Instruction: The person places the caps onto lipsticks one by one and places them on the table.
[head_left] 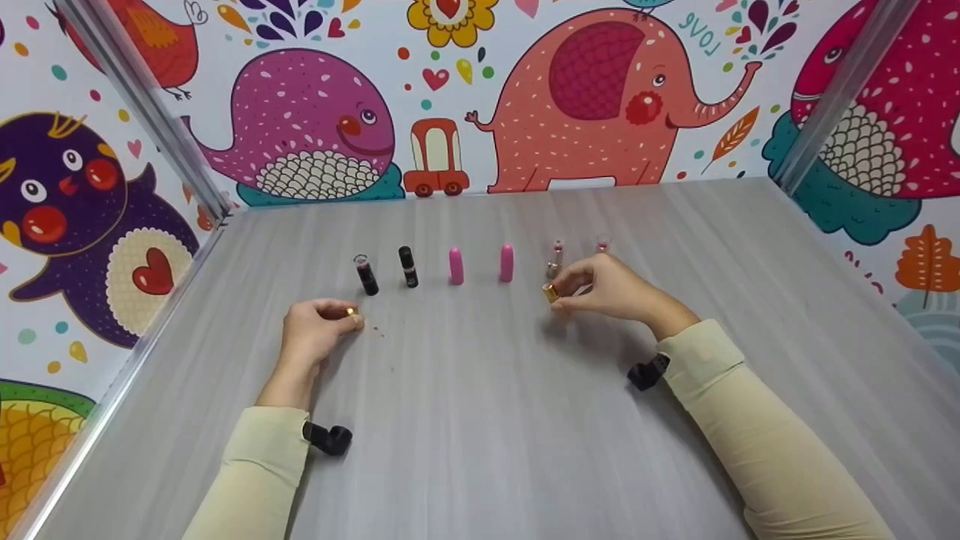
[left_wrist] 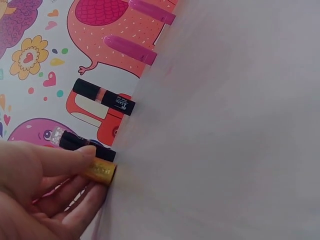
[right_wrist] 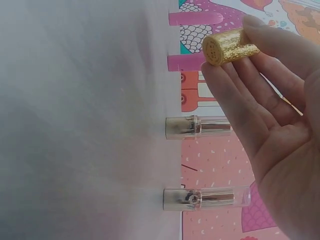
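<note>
My left hand (head_left: 315, 334) pinches a gold lipstick (left_wrist: 102, 171) between thumb and fingers, just in front of a black lipstick with a clear top (head_left: 367, 276). A second gold lipstick (right_wrist: 231, 46) is in my right hand (head_left: 611, 291), held tilted above the table with its round end turned outward. Behind the hands stand a black lipstick (head_left: 408, 267), two pink bullet-shaped lipsticks, left (head_left: 456, 267) and right (head_left: 506, 263), and two clear-capped lipsticks, one (right_wrist: 182, 128) beside the right fingers and the other (right_wrist: 182, 199) partly hidden by that hand in the head view.
The lipsticks form an upright row across the grey wood-grain table (head_left: 465, 420). Small reddish specks (head_left: 378, 331) lie near my left fingertips. Printed cartoon panels (head_left: 450, 90) stand at the back and sides, with metal posts (head_left: 150, 105) at the corners.
</note>
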